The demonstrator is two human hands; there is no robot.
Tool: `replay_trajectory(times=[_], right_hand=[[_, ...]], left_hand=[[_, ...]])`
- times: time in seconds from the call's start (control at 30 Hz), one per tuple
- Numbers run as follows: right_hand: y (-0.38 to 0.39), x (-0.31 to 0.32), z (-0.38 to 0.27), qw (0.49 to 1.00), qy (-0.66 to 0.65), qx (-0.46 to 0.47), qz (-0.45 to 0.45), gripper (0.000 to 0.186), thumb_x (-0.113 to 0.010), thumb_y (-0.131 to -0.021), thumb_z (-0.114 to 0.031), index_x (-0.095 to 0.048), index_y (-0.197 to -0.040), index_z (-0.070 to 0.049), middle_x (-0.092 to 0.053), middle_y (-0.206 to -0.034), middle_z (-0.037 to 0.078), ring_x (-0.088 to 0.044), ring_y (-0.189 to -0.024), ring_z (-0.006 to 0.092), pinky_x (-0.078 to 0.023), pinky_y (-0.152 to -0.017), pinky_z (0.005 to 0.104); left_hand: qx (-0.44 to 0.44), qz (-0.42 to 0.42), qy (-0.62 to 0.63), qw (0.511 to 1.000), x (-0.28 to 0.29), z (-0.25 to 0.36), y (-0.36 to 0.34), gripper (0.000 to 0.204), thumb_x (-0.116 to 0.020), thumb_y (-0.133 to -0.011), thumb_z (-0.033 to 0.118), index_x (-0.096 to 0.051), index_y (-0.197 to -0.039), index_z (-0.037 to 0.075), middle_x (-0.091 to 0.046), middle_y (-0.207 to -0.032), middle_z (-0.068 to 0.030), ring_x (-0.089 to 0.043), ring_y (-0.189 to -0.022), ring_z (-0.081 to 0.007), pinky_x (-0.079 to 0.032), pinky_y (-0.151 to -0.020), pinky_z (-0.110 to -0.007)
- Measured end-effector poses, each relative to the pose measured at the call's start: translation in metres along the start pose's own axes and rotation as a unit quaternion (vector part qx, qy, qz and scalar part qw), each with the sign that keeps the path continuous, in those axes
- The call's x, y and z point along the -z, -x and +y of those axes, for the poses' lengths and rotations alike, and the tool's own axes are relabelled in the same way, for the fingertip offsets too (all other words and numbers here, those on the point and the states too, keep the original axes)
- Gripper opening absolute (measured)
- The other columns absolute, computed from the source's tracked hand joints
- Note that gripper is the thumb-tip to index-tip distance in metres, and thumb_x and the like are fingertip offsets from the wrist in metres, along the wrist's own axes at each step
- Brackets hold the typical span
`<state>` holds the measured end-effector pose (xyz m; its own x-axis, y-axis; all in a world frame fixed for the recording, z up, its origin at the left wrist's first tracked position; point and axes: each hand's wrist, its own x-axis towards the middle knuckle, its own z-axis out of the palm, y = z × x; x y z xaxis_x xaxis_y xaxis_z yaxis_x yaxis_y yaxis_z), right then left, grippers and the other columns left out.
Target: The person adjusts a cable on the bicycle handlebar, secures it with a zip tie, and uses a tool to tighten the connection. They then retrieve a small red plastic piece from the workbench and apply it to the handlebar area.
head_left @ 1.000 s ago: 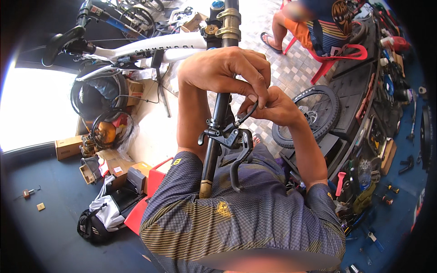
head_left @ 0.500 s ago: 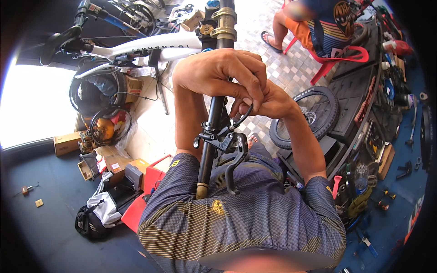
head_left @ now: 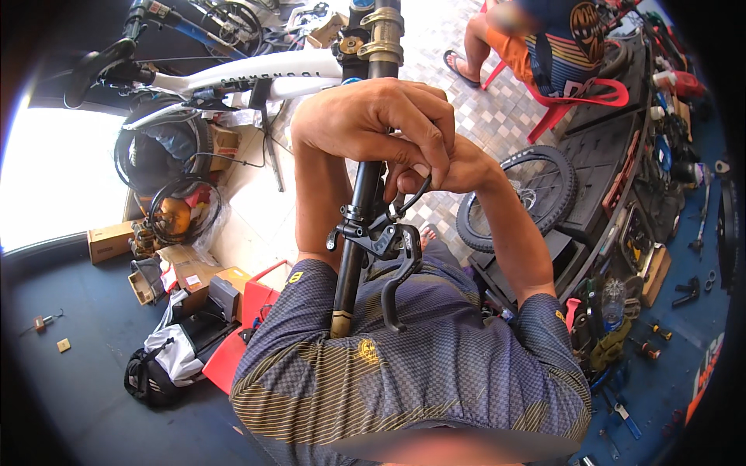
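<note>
A black handlebar [head_left: 351, 268] runs lengthwise in front of my chest. Clamped on it is a black brake lever [head_left: 398, 287] whose blade hangs down. From the lever body a short black brake hose [head_left: 416, 196] curves up to my fingers. My left hand [head_left: 377, 120] reaches over the bar, its thumb and fingers pinched together at the upper end of the hose. Close against it from the right, my right hand [head_left: 454, 165] is closed, with its fingers curled around the same spot. The overlapping hands hide the hose end and part of the bar.
A white bicycle frame [head_left: 256, 81] extends to the left beyond the bar. On the right are a wheel [head_left: 519, 198] and a bench [head_left: 579, 179] with tools beside it. A person sits on a red chair [head_left: 579, 101] at the far right. Boxes [head_left: 110, 242] and a bag [head_left: 159, 369] lie left.
The whole view has shifted slightly, and the bar sits a little further left in it. Both hands keep nearly the same grip at the hose.
</note>
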<state>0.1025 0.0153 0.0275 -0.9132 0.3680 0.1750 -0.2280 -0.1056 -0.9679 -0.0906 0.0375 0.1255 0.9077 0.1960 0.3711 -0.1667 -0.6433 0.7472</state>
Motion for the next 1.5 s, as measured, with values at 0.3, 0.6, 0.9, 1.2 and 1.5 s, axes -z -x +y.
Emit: replay_trajectory(times=[0.3, 0.6, 0.9, 1.2, 1.5], right_hand=[[0.011, -0.008, 0.010, 0.999, 0.016, 0.016, 0.031, 0.026, -0.074, -0.096, -0.024, -0.072, -0.106, 0.000, -0.073, -0.092, 0.008, -0.069, -0.089, 0.0170, -0.056, -0.078, 0.0321], [0.047, -0.063, 0.025, 0.984, -0.128, -0.001, 0.127, 0.031, -0.060, -0.107, -0.030, -0.071, -0.108, -0.002, -0.055, -0.078, -0.008, -0.042, -0.064, 0.0011, -0.033, -0.056, 0.0200], [0.061, -0.074, 0.003, 0.975, -0.110, -0.041, 0.189, 0.028, -0.057, -0.109, -0.026, -0.068, -0.111, 0.000, -0.068, -0.092, 0.000, -0.057, -0.082, 0.0051, -0.046, -0.075, 0.0215], [0.047, -0.023, 0.006, 0.988, 0.037, -0.018, 0.149, 0.026, -0.072, -0.099, -0.025, -0.073, -0.097, 0.001, -0.071, -0.085, 0.004, -0.064, -0.083, 0.0098, -0.051, -0.075, 0.0281], [0.036, -0.021, 0.012, 0.994, 0.034, 0.007, 0.107, 0.023, -0.073, -0.099, -0.023, -0.075, -0.094, 0.000, -0.072, -0.082, 0.004, -0.064, -0.078, 0.0098, -0.052, -0.071, 0.0289]], left_hand=[[-0.007, -0.002, -0.006, 1.000, 0.002, -0.001, 0.000, 0.012, -0.073, -0.089, 0.007, -0.079, -0.099, 0.007, -0.066, -0.097, -0.0073, -0.062, -0.095, -0.0245, -0.048, -0.087, -0.038], [-0.009, 0.000, 0.000, 1.000, 0.000, 0.001, -0.002, 0.009, -0.073, -0.089, 0.008, -0.079, -0.097, 0.006, -0.065, -0.092, -0.0062, -0.061, -0.092, -0.0232, -0.048, -0.084, -0.037], [-0.008, 0.009, -0.005, 1.000, -0.003, 0.000, -0.001, 0.012, -0.068, -0.093, 0.011, -0.079, -0.097, 0.009, -0.064, -0.093, -0.0049, -0.062, -0.089, -0.0243, -0.045, -0.082, -0.039], [-0.039, 0.007, -0.020, 0.999, -0.005, -0.003, -0.002, 0.012, -0.068, -0.093, 0.011, -0.079, -0.096, 0.009, -0.065, -0.089, -0.0048, -0.062, -0.087, -0.0247, -0.048, -0.079, -0.038], [-0.032, 0.009, -0.026, 0.999, -0.004, 0.006, 0.002, 0.010, -0.069, -0.093, 0.011, -0.076, -0.097, 0.006, -0.065, -0.095, -0.0059, -0.062, -0.093, -0.0263, -0.047, -0.086, -0.040]])
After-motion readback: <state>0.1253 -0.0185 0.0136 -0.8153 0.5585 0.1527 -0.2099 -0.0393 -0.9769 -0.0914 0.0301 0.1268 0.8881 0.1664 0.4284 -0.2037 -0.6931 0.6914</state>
